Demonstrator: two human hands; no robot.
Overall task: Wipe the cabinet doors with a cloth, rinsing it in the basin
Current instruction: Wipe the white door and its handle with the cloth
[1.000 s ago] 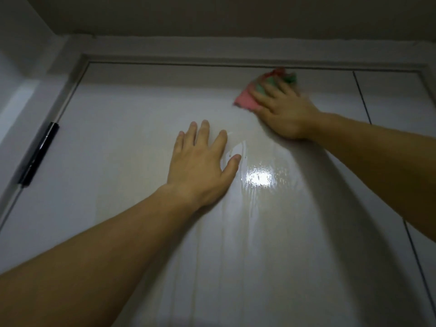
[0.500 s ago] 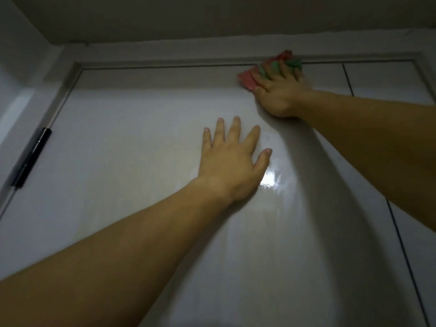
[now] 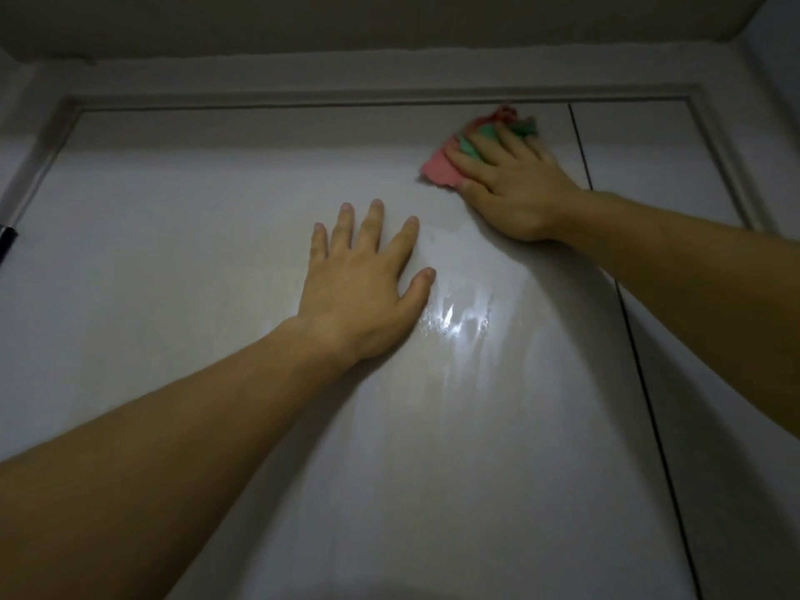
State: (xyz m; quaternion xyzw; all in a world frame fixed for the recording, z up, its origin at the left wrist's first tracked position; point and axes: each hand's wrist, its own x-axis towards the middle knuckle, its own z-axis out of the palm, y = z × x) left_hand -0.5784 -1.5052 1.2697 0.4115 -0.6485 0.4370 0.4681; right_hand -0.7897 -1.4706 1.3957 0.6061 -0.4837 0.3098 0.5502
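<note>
- Right grip [image 3: 515, 190] lies flat, its fingers straight and spread, pressing a crumpled pink and green cloth [image 3: 437, 168] against the door. No finger curls round the cloth, and the thumb lies along its lower edge.
- Left grip [image 3: 361, 292] is likewise spread apart, palm flat on the wide, glossy white cabinet door [image 3: 195, 318]. Its fingers point to 12 o'clock, its thumb points toward 2 o'clock, and it holds nothing.
- The cloth sits at about 1 o'clock in the view, near that door's top right corner. It is just below the door's top edge and just left of the thin dark seam [image 3: 649, 409] between the doors.
- Its pink part shows at 9 o'clock of the right grip's fingers. The green part lies under and beyond the fingertips, and a frayed red tip sticks out at 12 o'clock.
- The two grips are near each other but apart, the right one at 1 o'clock from the left.
- A wet, shining patch [image 3: 459, 318] lies on the door just at 3 o'clock of the left grip's thumb, with faint streaks running toward 6 o'clock.
- A narrower white door panel [image 3: 744, 513] stands past the seam at 3 o'clock, partly crossed by the right forearm.
- A pale moulded frame [image 3: 346, 99] runs along the doors' top at 12 o'clock.
- A black hinge [image 3: 6, 244] shows at 9 o'clock, cut off by the view's left edge.
</note>
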